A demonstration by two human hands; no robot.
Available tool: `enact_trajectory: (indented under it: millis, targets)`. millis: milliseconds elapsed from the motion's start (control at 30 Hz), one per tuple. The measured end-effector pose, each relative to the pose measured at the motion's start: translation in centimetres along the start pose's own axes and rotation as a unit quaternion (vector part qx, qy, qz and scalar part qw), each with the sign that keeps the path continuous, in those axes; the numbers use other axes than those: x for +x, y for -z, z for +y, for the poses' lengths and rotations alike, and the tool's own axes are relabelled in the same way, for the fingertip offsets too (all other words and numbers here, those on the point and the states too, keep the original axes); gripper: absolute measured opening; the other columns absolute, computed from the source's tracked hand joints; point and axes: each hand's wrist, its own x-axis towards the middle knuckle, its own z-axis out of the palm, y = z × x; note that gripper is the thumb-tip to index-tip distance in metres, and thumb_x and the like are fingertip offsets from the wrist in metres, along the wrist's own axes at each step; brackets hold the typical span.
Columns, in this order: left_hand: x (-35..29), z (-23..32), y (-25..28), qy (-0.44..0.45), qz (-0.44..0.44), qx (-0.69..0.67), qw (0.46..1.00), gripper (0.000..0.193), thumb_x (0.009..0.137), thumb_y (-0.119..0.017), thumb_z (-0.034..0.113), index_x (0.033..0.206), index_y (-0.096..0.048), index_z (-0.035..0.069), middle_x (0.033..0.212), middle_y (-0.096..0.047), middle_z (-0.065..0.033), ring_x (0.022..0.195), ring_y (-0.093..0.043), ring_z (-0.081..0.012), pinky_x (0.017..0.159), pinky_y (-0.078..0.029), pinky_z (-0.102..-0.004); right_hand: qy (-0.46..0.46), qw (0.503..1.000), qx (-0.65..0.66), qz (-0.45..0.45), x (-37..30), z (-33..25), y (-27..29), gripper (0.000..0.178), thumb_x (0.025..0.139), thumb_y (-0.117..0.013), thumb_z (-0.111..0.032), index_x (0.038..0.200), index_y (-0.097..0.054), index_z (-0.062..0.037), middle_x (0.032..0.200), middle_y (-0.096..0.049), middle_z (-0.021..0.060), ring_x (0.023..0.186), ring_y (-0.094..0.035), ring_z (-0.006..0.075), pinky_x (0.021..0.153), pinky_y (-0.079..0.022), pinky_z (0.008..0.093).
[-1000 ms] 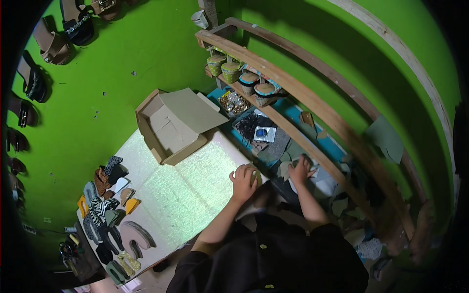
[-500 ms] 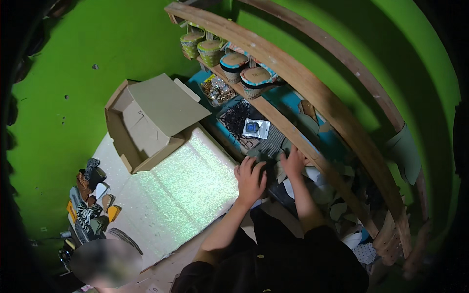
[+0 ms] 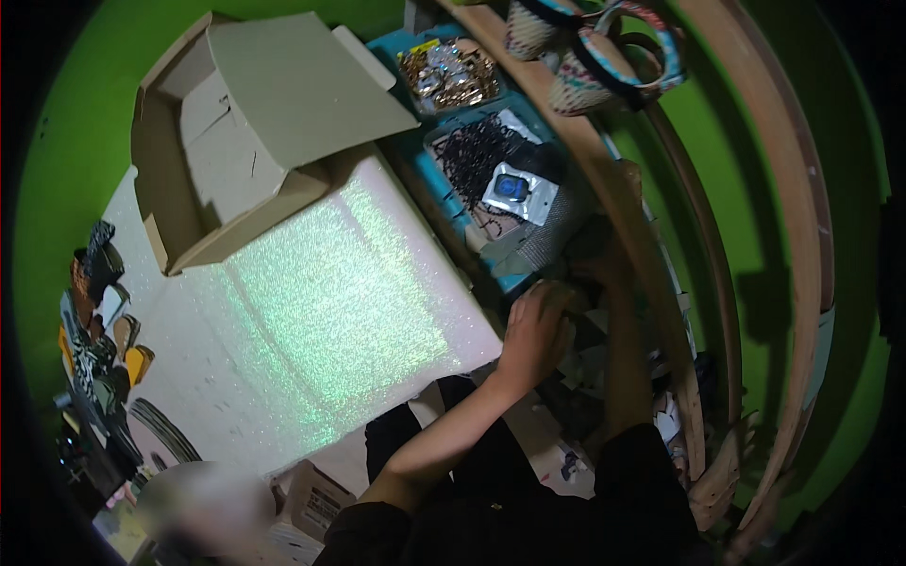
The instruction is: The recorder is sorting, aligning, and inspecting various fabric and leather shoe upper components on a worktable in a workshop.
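Scraps [image 3: 576, 363] lie heaped in shadow right of the white foam sheet [image 3: 311, 311], where both hands dig: left hand [image 3: 533, 330] curled over them, right hand [image 3: 590, 269] too dark to judge. Loose pieces could slip off, unseen.

An open cardboard box [image 3: 236, 132] lies on a glittery white sheet [image 3: 321, 311] spread over the tabletop, its flaps folded outward. Just beside the sheet, teal trays [image 3: 425, 165] hold gold-coloured trinkets [image 3: 448, 75], a heap of small black pieces [image 3: 472, 151] and a silvery packet with a blue centre [image 3: 519, 191]. Woven patterned baskets [image 3: 585, 57] stand on a curved wooden shelf [image 3: 802, 236]. Assorted shoe-sole cutouts [image 3: 104, 321] lie along the sheet's left edge.
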Motion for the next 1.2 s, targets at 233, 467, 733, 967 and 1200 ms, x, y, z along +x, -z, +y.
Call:
enact_trajectory:
  millis: [233, 467, 733, 967, 1200]
  targets:
    - [0.3, -0.8, -0.6, 0.007, 0.042, -0.029, 0.999, 0.041, 0.075, -0.06, 0.005, 0.116, -0.052, 0.005, 0.119, -0.047, -0.0192, 0.111, -0.046, -0.0386, 0.095, -0.037, -0.0454, 0.075, 0.979, -0.101, 0.163, -1.3, 0.0, -0.8, 0.099, 0.05, -0.079, -0.023, 0.136, -0.033, -0.0021, 0.135, -0.041, 0.0207, 0.127, -0.037, 0.0337, 0.107, -0.029, 0.038]
    - [0.9, -0.1, -0.5, 0.054, 0.008, -0.047, 0.997, 0.053, 0.073, -0.063, 0.007, 0.123, -0.046, 0.004, 0.126, -0.039, -0.0222, 0.118, -0.038, -0.0399, 0.099, -0.033, -0.0452, 0.122, 0.96, -0.052, 0.246, -6.9, 1.2, -1.4, 0.087, 0.056, -0.075, -0.016, 0.133, -0.038, -0.0023, 0.133, -0.043, 0.0196, 0.126, -0.039, 0.0344, 0.105, -0.03, 0.04]
    - [2.6, -1.5, -3.1, 0.217, 0.029, 0.045, 0.975, 0.09, 0.067, -0.072, 0.015, 0.14, -0.02, 0.006, 0.138, -0.021, -0.027, 0.13, -0.02, -0.0446, 0.106, -0.017, -0.0521, 0.058, 0.957, 0.016, 0.285, -11.4, 0.4, -3.1, 0.078, 0.06, -0.076, -0.019, 0.129, -0.043, -0.0025, 0.128, -0.048, 0.0186, 0.124, -0.04, 0.0344, 0.105, -0.027, 0.0428]
    - [2.5, -2.7, -4.2, 0.296, -0.103, -0.031, 0.949, 0.089, 0.07, -0.068, 0.025, 0.142, -0.021, 0.004, 0.142, -0.031, -0.0189, 0.133, -0.028, -0.0333, 0.105, -0.014, -0.058, 0.06, 0.944, -0.119, 0.303, -12.5, 1.0, -2.3, 0.067, 0.066, -0.073, -0.022, 0.125, -0.048, -0.0025, 0.124, -0.051, 0.0185, 0.121, -0.044, 0.0337, 0.101, -0.03, 0.0448]
    - [0.1, -4.5, -5.2, 0.245, -0.19, -0.029, 0.95, 0.064, 0.088, -0.045, 0.031, 0.141, -0.024, 0.002, 0.145, -0.029, -0.0177, 0.134, -0.026, -0.0299, 0.108, -0.012, -0.0521, 0.159, 0.938, 0.021, 0.306, -14.4, 4.7, -3.4, 0.044, 0.075, -0.068, -0.023, 0.113, -0.055, -0.003, 0.119, -0.054, 0.0162, 0.114, -0.05, 0.0349, 0.1, -0.029, 0.0487]
